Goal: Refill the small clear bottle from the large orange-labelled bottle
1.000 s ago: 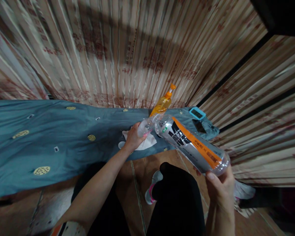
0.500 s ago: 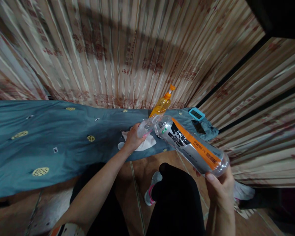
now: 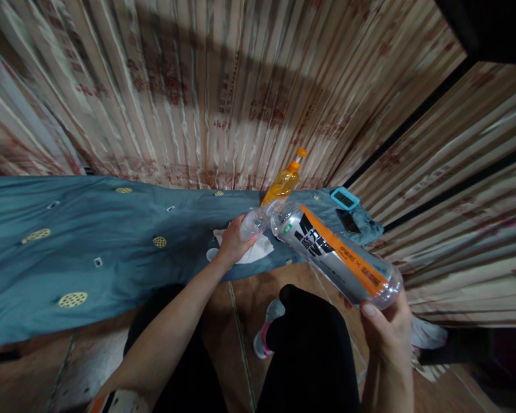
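Observation:
My right hand [image 3: 387, 321] is closed round the base of a large clear plastic bottle [image 3: 335, 252] with a silver and orange label. The bottle lies tilted, its neck pointing up and left toward my left hand [image 3: 235, 241]. Closed in my left hand is a small clear container [image 3: 254, 222], its mouth at or very near the bottle's neck; whether the two touch I cannot tell. Beneath that hand a white tissue [image 3: 258, 250] rests on the cloth, with a small clear round cap [image 3: 211, 254] beside it. Behind stands an orange pump bottle [image 3: 284, 182].
A blue-green cloth [image 3: 112, 229] with yellow motifs covers the long surface ahead. At its right end sit a blue-framed digital clock [image 3: 344, 198] and a dark phone [image 3: 348, 221]. Pleated curtains [image 3: 198, 103] hang close behind. My knees are below, over a tiled floor [image 3: 241, 344].
Almost nothing differs. The view has shifted very slightly, while both hands keep the bottle and the small container in the same pose.

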`<action>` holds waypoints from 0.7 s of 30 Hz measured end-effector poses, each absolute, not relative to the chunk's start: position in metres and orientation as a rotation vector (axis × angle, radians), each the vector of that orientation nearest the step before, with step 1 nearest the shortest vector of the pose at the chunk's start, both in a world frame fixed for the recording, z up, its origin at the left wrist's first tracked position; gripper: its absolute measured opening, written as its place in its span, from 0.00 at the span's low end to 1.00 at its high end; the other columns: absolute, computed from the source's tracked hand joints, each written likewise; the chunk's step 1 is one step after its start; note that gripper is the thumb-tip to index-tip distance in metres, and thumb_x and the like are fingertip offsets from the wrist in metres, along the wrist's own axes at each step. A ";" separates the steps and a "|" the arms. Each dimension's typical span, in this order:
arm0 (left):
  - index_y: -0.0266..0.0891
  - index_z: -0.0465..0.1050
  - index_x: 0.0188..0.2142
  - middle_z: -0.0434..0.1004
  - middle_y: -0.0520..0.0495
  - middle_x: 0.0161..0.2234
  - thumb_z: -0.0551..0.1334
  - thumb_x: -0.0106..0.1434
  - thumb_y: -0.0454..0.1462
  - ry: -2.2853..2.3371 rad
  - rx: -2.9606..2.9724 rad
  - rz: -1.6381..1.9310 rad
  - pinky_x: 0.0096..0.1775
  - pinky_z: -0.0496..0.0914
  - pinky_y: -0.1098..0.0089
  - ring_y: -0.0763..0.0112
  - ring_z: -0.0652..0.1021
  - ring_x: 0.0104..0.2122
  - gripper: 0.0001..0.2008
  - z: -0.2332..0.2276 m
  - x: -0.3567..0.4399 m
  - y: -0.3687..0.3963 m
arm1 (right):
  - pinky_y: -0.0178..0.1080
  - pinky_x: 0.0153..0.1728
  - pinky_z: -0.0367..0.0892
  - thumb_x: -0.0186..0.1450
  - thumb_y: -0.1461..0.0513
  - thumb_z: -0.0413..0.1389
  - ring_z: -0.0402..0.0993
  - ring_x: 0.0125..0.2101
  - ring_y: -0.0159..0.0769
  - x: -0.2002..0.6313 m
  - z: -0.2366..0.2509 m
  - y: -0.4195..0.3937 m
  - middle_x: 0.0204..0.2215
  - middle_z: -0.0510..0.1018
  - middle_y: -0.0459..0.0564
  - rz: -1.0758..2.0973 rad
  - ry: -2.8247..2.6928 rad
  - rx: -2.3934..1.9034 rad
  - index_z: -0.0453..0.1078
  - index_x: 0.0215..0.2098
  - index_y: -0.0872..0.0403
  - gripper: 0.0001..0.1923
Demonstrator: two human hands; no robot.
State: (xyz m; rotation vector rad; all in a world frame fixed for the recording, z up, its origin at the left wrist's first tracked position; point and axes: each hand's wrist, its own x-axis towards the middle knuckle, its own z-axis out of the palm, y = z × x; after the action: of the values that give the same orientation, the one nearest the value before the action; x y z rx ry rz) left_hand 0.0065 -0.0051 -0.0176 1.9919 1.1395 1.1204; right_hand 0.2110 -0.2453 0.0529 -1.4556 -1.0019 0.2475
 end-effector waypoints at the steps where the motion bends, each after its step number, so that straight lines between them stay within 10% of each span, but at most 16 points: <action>1: 0.40 0.65 0.50 0.77 0.45 0.46 0.69 0.50 0.36 1.135 1.992 1.126 0.48 0.72 0.61 0.59 0.77 0.46 0.27 -0.018 0.006 -0.005 | 0.56 0.51 0.65 0.52 0.51 0.63 0.65 0.55 0.55 0.211 0.053 -0.245 0.54 0.69 0.58 0.250 -1.001 -1.455 0.57 0.62 0.52 0.43; 21: 0.40 0.65 0.49 0.77 0.45 0.45 0.69 0.49 0.34 1.150 1.956 1.081 0.47 0.73 0.60 0.59 0.78 0.45 0.27 -0.013 0.007 -0.007 | 0.51 0.44 0.70 0.49 0.52 0.65 0.66 0.54 0.56 0.203 0.063 -0.245 0.57 0.67 0.58 0.282 -0.976 -1.451 0.58 0.62 0.50 0.44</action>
State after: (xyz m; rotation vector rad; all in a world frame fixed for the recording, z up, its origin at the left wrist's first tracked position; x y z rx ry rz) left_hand 0.0067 -0.0065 -0.0134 1.9559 1.1505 1.0805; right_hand 0.2032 -0.2454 0.0629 -1.4508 -0.9762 0.2819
